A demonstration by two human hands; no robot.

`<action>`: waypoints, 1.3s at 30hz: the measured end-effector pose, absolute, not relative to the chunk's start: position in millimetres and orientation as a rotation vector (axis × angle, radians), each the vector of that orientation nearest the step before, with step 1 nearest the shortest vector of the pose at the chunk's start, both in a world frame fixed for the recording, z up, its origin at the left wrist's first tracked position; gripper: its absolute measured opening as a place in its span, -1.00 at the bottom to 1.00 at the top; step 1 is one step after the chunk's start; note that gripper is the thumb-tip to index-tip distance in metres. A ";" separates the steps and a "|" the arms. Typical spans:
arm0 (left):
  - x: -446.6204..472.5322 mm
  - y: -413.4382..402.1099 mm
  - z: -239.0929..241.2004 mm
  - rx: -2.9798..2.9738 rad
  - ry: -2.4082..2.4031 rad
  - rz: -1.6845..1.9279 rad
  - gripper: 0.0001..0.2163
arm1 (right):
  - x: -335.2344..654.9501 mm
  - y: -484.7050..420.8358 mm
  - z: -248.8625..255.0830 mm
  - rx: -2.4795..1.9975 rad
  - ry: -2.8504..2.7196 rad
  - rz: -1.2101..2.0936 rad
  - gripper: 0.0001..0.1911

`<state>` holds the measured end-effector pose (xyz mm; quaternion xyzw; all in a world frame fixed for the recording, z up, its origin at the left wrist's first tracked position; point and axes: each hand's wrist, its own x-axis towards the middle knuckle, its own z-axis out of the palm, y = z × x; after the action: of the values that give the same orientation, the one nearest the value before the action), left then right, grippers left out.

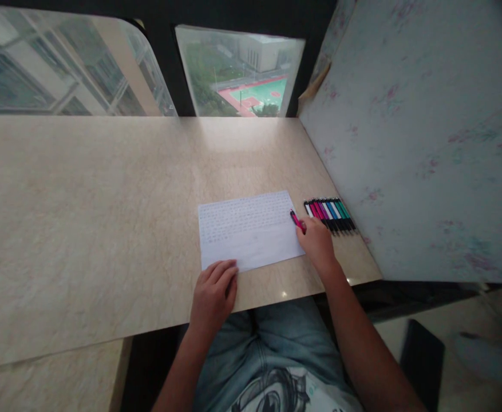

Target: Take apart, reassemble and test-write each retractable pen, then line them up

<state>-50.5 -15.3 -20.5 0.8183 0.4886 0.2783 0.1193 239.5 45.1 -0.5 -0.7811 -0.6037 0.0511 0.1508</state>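
Observation:
A white sheet of paper [259, 246] lies on the stone-patterned counter, with rows of handwriting over its upper part and a blank lower part. My left hand [216, 286] rests at the sheet's lower left edge, its fingers laid flat and close together. At the sheet's right edge, my right hand [317, 240] grips a pink pen [296, 220] with a black end pointing up and left. Just beyond that hand, several pens [330, 213] in white, pink, purple, blue and green lie side by side in a row. My right hand hides part of this row.
The beige counter [83, 217] stretches far to the left, below two windows [242, 74]. A floral-papered wall [426, 143] rises along the right side, close to the pens. The counter's front edge runs just above my lap.

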 end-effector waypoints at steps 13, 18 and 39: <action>-53.1 -12.9 -22.7 2.371 1.455 0.866 -0.81 | 242.2 39.2 -8.2 -2.317 -1.511 -0.007 -0.77; -53.8 -12.8 -22.5 2.371 1.446 0.882 -0.80 | 249.7 47.1 -7.5 -2.396 -1.499 -0.091 -0.78; -54.8 -15.0 -24.1 2.363 1.481 0.908 -0.83 | 251.5 52.8 -10.2 -2.385 -1.490 -0.159 -0.81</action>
<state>-54.8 -15.0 -24.1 0.8014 0.5021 0.3080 0.1042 251.5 52.8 -10.2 -0.8355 -0.5222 -0.0556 0.1619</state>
